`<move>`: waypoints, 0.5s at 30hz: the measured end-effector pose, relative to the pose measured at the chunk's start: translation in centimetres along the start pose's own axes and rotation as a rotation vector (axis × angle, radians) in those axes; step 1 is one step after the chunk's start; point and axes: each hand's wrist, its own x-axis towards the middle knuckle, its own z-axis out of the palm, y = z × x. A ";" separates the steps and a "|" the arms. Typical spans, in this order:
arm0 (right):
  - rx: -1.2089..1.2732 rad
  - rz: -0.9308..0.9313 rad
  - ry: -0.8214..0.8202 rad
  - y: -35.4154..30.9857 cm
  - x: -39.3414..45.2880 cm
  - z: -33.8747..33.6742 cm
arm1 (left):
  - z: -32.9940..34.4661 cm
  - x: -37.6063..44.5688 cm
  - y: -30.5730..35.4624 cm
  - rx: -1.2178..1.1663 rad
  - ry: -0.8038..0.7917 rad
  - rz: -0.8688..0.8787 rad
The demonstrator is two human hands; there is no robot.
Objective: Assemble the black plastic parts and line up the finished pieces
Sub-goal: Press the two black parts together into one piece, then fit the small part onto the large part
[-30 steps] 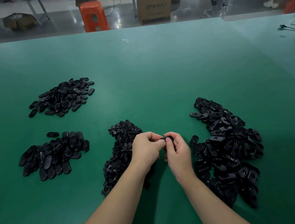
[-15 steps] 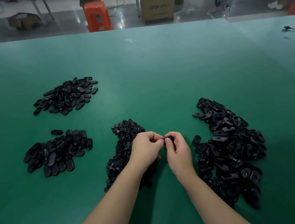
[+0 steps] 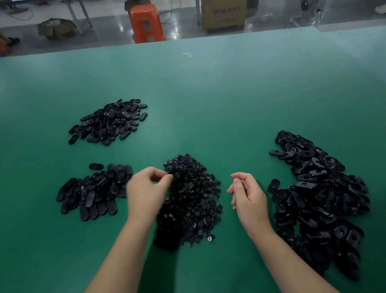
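Observation:
My left hand point(image 3: 147, 193) hovers, motion-blurred, at the top-left edge of the middle heap of small black round parts point(image 3: 190, 204). Its thumb and forefinger are curled together against the heap, and I cannot tell whether they pinch a part. My right hand point(image 3: 248, 195) is between that heap and the big pile of black shell pieces point(image 3: 318, 198), fingers loosely curled, with nothing clearly in them. A group of oval black pieces point(image 3: 94, 192), partly set in a row, lies to the left. Another heap of oval pieces point(image 3: 109, 122) sits farther back.
The green table point(image 3: 230, 103) stretches far ahead and to the right. One loose oval piece point(image 3: 96, 166) lies just behind the left group. Beyond the far edge stand an orange stool point(image 3: 146, 23) and a cardboard box point(image 3: 225, 5) on the floor.
Both hands were together, pinching one black part between them. They have separated: the left moved left to the middle heap's edge and the right drew back to the right.

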 end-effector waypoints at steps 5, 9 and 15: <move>-0.038 0.006 -0.003 -0.3 -0.2 0.2 | -5.8 2.2 -6.3 0.103 0.323 -0.120; -0.068 0.001 -0.001 -0.3 -0.2 0.3 | -8.0 3.5 -9.8 0.172 0.407 -0.229; -0.098 0.003 0.000 -0.4 -0.3 0.4 | -7.1 3.5 -10.2 0.186 0.394 -0.178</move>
